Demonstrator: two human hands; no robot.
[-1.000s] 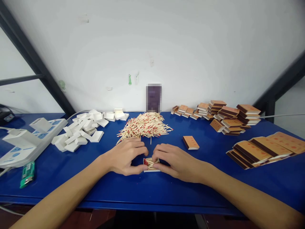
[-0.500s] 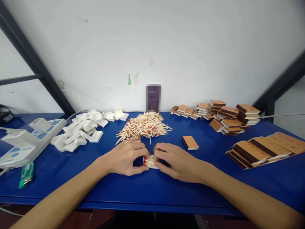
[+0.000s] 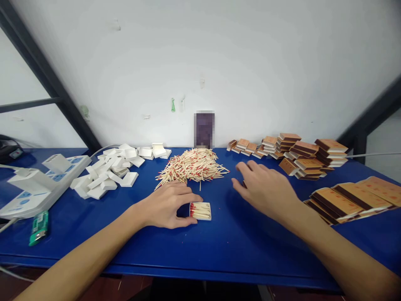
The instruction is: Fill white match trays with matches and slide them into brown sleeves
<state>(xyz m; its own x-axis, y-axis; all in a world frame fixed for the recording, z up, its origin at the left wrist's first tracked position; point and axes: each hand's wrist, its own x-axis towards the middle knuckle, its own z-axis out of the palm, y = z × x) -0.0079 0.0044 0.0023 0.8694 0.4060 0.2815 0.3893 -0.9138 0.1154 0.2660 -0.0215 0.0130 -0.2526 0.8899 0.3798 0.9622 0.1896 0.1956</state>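
The left hand (image 3: 166, 205) pinches with thumb and fingertips the left end of the small white cardboard tray full of red-tipped matches (image 3: 200, 211), which lies flat on the blue table (image 3: 219, 246) just right of that hand. As the tray is open and gripped at one end only, a small push or tilt could spill it, I think. The right hand (image 3: 266, 190) hovers wide open and empty, and its spread fingers might brush the loose heap of wooden matches (image 3: 191, 165) to their left.
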